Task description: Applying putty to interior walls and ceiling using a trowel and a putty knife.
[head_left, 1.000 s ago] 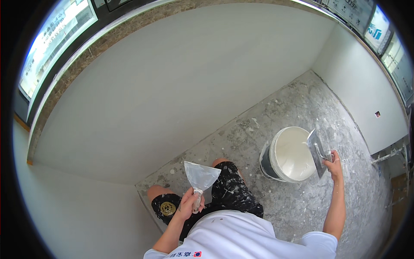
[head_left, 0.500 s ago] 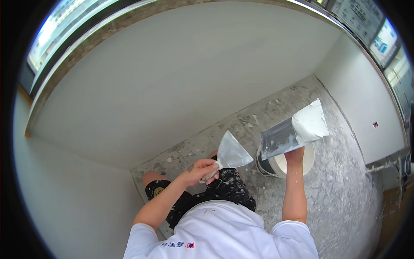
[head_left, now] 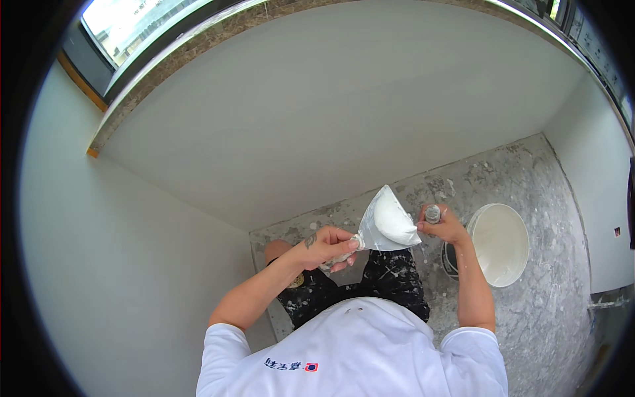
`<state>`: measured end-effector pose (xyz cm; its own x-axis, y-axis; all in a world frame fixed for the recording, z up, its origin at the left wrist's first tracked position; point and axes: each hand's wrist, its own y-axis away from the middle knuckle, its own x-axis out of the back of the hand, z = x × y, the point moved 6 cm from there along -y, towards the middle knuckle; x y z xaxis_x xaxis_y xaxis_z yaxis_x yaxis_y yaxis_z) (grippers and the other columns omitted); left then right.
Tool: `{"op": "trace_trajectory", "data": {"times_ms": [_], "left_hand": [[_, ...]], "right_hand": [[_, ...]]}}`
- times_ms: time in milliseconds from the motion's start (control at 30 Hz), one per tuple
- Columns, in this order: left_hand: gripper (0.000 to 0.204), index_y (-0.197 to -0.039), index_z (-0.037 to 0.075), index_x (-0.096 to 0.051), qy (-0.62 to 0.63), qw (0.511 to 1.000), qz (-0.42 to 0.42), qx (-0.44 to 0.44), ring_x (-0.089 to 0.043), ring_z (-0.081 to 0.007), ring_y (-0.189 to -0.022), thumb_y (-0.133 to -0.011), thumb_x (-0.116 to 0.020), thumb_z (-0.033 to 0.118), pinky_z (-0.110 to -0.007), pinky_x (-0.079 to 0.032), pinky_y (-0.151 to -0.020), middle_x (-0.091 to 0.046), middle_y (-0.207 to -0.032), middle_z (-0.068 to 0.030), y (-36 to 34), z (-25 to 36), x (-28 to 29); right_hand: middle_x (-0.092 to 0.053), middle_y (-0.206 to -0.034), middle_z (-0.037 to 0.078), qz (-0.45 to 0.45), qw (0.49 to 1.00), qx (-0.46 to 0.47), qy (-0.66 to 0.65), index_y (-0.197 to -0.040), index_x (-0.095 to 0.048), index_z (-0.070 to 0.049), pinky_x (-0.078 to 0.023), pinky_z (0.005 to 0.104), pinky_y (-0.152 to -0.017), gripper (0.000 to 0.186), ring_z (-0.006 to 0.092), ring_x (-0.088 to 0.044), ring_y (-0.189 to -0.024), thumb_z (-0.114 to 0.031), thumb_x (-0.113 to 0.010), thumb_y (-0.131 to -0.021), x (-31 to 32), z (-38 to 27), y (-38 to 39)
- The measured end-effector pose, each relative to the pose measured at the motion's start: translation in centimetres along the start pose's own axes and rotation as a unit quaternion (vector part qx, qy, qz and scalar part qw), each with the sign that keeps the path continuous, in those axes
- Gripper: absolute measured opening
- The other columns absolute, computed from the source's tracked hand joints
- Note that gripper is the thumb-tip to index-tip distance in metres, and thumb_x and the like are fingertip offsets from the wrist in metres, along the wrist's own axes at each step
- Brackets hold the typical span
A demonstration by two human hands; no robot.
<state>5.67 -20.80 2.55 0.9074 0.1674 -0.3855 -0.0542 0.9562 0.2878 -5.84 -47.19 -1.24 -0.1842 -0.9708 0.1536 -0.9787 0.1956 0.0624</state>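
Note:
In front of my body, my left hand [head_left: 329,247] is closed around the handle of a putty knife [head_left: 370,235]. A thick mound of white putty [head_left: 392,218] covers much of its flared blade. Just right of that blade, my right hand [head_left: 448,228] grips a trowel by its putty-smeared handle [head_left: 432,213], whose round end faces up. The trowel's blade is turned out of sight, and I cannot tell whether it touches the putty knife. A white bucket [head_left: 523,228] stands on the floor beyond my right wrist, pale inside.
A grey concrete floor [head_left: 546,198] spattered with white lies around my feet. Ahead is a low pale wall [head_left: 317,112] under a brown stone sill [head_left: 198,49] and windows. More walls close in on the left and right. My paint-spotted black shorts [head_left: 397,274] are below the knife.
The putty has passed from the trowel to the putty knife's blade. My right hand has come left from over the bucket and tipped the trowel. The view has shifted left.

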Motion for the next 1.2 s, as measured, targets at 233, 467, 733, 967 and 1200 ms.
{"op": "trace_trajectory", "data": {"times_ms": [233,467,733,967,1200], "left_hand": [[0.02,-0.102,0.001,-0.063,-0.267,0.935,0.183,-0.144,-0.055,-0.0134,-0.055,-0.095,-0.062,0.02,-0.025,-0.043,-0.049,-0.062,-0.077,-0.0053,-1.3,2.4,0.5],[0.043,-0.116,0.004,-0.054,-0.648,0.552,0.256,-0.458,-0.058,-0.0368,-0.092,-0.075,-0.066,-0.002,-0.044,-0.046,-0.079,-0.06,-0.107,-0.0159,-5.0,1.2,0.7],[0.023,-0.107,0.001,-0.055,-0.625,0.64,0.394,-0.212,-0.059,-0.0398,-0.086,-0.085,-0.061,0.002,-0.048,-0.045,-0.073,-0.061,-0.096,-0.0209,-3.3,-5.6,10.1],[0.02,-0.107,-0.001,-0.051,-0.507,0.725,0.459,-0.083,-0.059,-0.042,-0.078,-0.092,-0.058,0.009,-0.045,-0.047,-0.069,-0.059,-0.087,-0.0243,0.3,-13.6,7.9],[0.019,-0.108,0.0,-0.051,-0.43,0.714,0.548,-0.07,-0.062,-0.036,-0.073,-0.093,-0.057,0.011,-0.04,-0.048,-0.065,-0.06,-0.084,-0.022,2.9,-14.0,5.9]], "right_hand": [[-0.065,-0.092,0.008,0.22,0.785,-0.187,-0.548,-0.103,-0.059,-0.003,-0.053,0.0301,-0.063,0.026,0.0158,-0.063,-0.077,-0.026,-0.062,-0.093,-6.9,8.0,1.0],[-0.039,-0.069,-0.003,-0.113,0.633,-0.082,-0.761,-0.096,-0.057,-0.008,-0.037,0.023,-0.053,0.023,0.0091,-0.038,-0.059,-0.031,-0.056,-0.095,-16.1,4.1,-2.5],[-0.063,-0.098,0.007,0.104,0.74,-0.024,-0.663,-0.116,-0.058,-0.005,-0.055,0.0338,-0.075,0.034,0.0184,-0.063,-0.086,-0.033,-0.054,-0.096,-0.8,4.6,-4.2],[-0.066,-0.11,0.006,0.135,0.858,0.268,-0.416,-0.12,-0.055,-0.003,-0.054,0.0357,-0.087,0.029,0.0183,-0.065,-0.098,-0.011,-0.061,-0.093,26.2,-0.4,-13.6],[-0.065,-0.092,0.005,0.227,0.913,0.272,-0.204,-0.104,-0.062,-0.002,-0.051,0.031,-0.075,0.016,0.0157,-0.063,-0.082,-0.014,-0.063,-0.093,35.1,-6.3,-19.2]]}}
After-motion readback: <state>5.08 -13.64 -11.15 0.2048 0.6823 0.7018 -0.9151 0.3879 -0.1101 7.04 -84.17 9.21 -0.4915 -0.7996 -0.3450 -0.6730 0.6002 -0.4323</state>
